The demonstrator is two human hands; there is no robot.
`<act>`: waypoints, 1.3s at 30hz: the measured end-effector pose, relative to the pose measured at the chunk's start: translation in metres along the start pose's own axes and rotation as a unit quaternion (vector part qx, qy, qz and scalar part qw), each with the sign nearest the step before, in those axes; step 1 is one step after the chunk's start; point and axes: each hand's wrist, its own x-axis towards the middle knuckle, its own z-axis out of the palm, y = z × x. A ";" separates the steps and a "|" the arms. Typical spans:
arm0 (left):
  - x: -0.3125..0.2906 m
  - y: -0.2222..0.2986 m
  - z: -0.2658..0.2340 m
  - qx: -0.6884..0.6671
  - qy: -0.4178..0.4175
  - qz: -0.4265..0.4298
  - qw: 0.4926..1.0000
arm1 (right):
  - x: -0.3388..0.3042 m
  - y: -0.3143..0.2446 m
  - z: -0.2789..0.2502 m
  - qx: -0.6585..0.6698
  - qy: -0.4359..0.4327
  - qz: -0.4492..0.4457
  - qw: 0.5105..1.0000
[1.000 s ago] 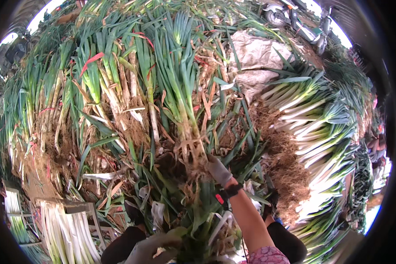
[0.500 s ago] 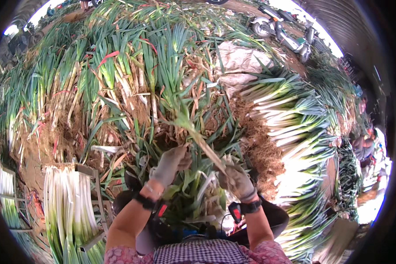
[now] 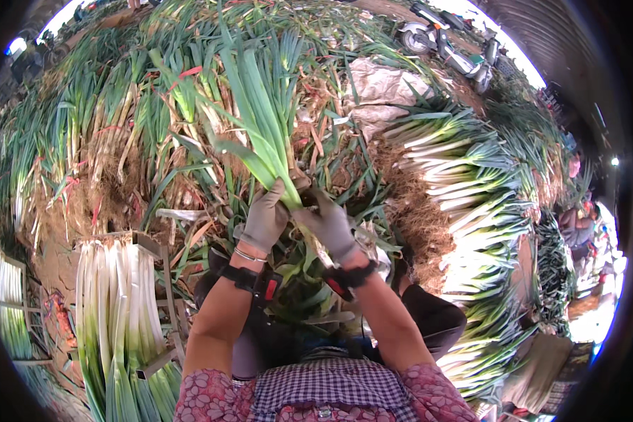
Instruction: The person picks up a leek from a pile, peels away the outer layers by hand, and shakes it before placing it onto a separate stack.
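Note:
A single leek (image 3: 271, 158) slants between my gloved hands, its broad green leaves pointing up and away to the left. My left hand (image 3: 266, 216) is closed at its left side, where the leaves meet the stalk. Just to the right, my right hand (image 3: 328, 224) has its fingers closed round the stalk and covers part of it. The pale lower end runs down beneath my right palm; its tip is hidden. Loose leaves and peeled scraps (image 3: 299, 274) lie below my hands, between my knees.
Untrimmed leeks (image 3: 105, 133) with brown roots spread ahead and left, some tied in red. At right lies a long row of pale-stalked leeks (image 3: 464, 211). A metal frame (image 3: 148, 245) holds clean leeks (image 3: 116, 302) at lower left. Farther off are crumpled sacking (image 3: 380, 91) and a scooter (image 3: 450, 49).
The leek has swung so its leaves now spread up and left. My left hand has come up onto the leek; my right hand has moved up and left along it.

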 end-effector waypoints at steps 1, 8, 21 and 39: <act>-0.001 0.004 -0.013 0.045 0.025 0.044 0.998 | 0.008 -0.009 0.019 0.050 0.005 0.034 0.998; -0.016 0.070 -0.017 -0.010 0.094 0.122 0.988 | -0.115 0.139 0.024 -0.333 -0.211 0.135 0.909; -0.038 0.043 -0.018 0.020 0.028 0.074 0.997 | -0.013 -0.027 0.046 0.300 -0.026 0.068 0.951; -0.030 0.033 -0.048 0.170 0.277 0.146 0.934 | -0.044 -0.036 0.042 0.249 -0.010 0.174 0.953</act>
